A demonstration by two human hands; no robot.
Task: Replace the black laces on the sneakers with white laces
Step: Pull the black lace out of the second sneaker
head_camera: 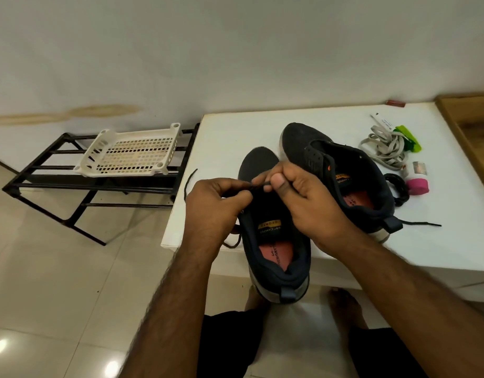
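Two dark sneakers on a white table (330,246). Near sneaker (273,241) sits at the front edge, heel overhanging toward the person; far sneaker (341,173) lies just beside it to the right, eyelets bare. Two hands meet over the near sneaker's tongue: left hand (216,205) and right hand (303,197) both have fingers drawn narrow, pinching one black lace (258,185) stretched between them. A loose end of it trails off the table's left edge.

One bundle of white laces (382,148) lies at the far right of the table, well apart from the hands. A coiled black lace (397,188) rests beside the far sneaker's heel, one end running out along the table.

Floor: pale glossy tiles. Wall: white, with a brown stain at left.

Also on the table: one green clip (410,139), one pink roll (418,185). Left of the table, one black metal rack (71,184) carrying one cream plastic basket (131,152). The hands cover the near sneaker's eyelets.
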